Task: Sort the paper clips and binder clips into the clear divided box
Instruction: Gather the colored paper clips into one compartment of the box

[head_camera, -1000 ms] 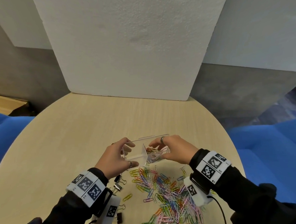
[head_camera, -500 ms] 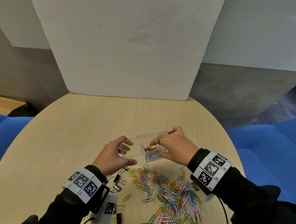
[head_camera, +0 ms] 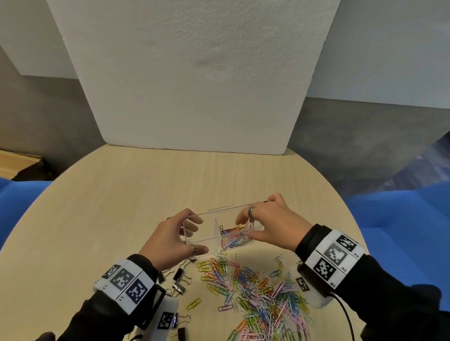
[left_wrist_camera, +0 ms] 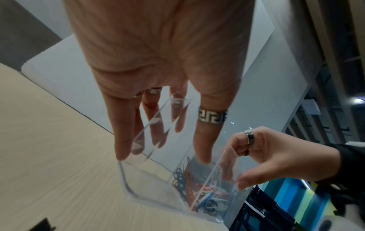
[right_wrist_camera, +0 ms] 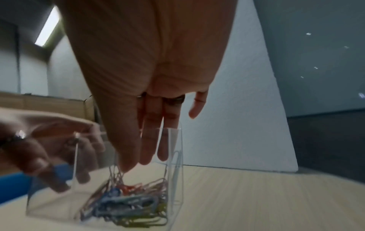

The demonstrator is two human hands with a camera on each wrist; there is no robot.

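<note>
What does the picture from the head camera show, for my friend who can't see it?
Two hands hold a clear divided box on a round wooden table: left hand, right hand. Its right compartment holds colourful paper clips. Nearer lie a paper clip pile and black binder clips.

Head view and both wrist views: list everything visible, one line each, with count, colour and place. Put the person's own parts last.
clear divided box: one, transparent, on the table between the hands; left compartment looks empty.
paper clips in the box: many, mixed colours, right compartment.
loose paper clips: a large pile, mixed colours, on the table nearer the person than the box.
binder clips: several, black with silver handles, on the table by the left wrist.
table: one, light wood, round.
foam board: one, white, upright at the table's far edge.
seats: blue, on either side.
left hand: grips the box's left end.
right hand: over the right compartment, fingertips pinching paper clips.
</note>
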